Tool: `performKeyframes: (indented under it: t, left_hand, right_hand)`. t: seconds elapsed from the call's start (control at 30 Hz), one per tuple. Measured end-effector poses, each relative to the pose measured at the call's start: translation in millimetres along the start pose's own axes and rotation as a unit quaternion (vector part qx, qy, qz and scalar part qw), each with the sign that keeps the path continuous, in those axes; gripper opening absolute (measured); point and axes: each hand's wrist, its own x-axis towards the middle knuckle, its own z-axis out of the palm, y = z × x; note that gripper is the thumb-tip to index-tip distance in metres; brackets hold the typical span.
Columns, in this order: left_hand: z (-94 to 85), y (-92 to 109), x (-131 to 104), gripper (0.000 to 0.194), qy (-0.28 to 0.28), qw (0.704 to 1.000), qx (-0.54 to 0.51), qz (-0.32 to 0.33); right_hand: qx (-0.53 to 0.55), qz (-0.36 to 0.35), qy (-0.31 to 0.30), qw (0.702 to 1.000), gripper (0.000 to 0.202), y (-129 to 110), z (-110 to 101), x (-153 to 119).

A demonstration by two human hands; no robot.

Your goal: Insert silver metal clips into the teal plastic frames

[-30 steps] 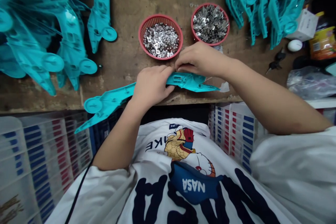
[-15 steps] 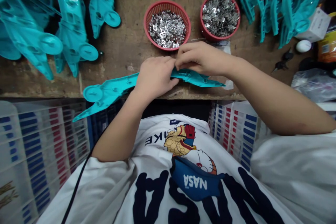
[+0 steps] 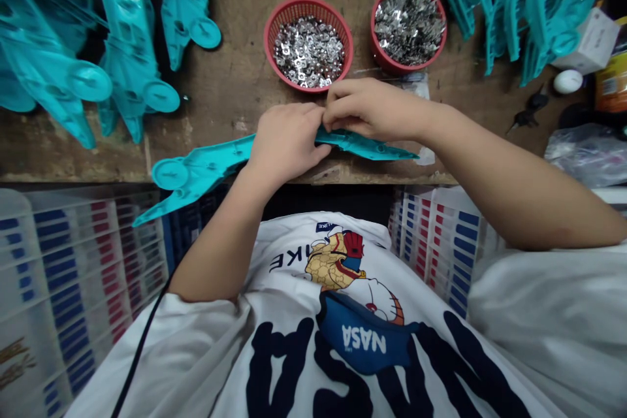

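A long turquoise plastic part lies slanted across the table's front edge, its forked end with a round disc sticking out to the left. My left hand is wrapped over its middle and grips it. Close beside it, my right hand bends its fingers down onto the part's far edge in a pinch; whatever lies between those fingertips is hidden. Just beyond my hands stands a red basket of small shiny metal clips. A second red basket holds similar-looking metal pieces.
Turquoise parts are heaped at the left, and more turquoise parts at the right. A white box, a white ball, keys and a clear plastic bag lie at the far right. Plastic crates stand below the table edge.
The view has shifted slightly. Both hands keep nearly the same place on the turquoise part, with no clear change in their grip.
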Motion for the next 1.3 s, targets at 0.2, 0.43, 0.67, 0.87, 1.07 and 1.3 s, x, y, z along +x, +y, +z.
performKeyframes:
  t: [0.2,0.43,0.67,0.87,1.07,1.3]
  left_hand:
    - [2.4,-1.4,0.1,0.024,0.013,1.000,-0.003,0.001]
    - [7.0,-5.0,-0.1,0.032,0.024,1.000,0.001,0.014]
    - [7.8,-6.4,-2.1,0.045,0.032,0.999,0.003,0.009]
    - [2.3,-3.8,-1.7,0.049,0.013,0.999,0.030,-0.006]
    - [1.1,-2.9,-2.0,0.052,0.019,0.999,0.031,0.002]
    - [3.9,-9.9,-4.5,0.067,0.050,0.997,-0.034,0.050]
  right_hand:
    - [-0.023,0.011,-0.008,1.000,0.036,-1.3,1.2,-1.1]
    - [-0.043,0.059,-0.043,0.996,0.034,-18.9,-17.2,-1.7]
    - [-0.177,0.321,0.005,0.930,0.042,-20.8,-59.9,-27.1]
    - [-0.241,0.446,-0.040,0.861,0.043,-17.1,-43.5,-22.6]
    - [-0.240,0.466,-0.058,0.849,0.056,-13.4,-31.5,-15.5]
    - [-0.240,0.488,-0.040,0.838,0.065,6.5,-20.4,-10.8]
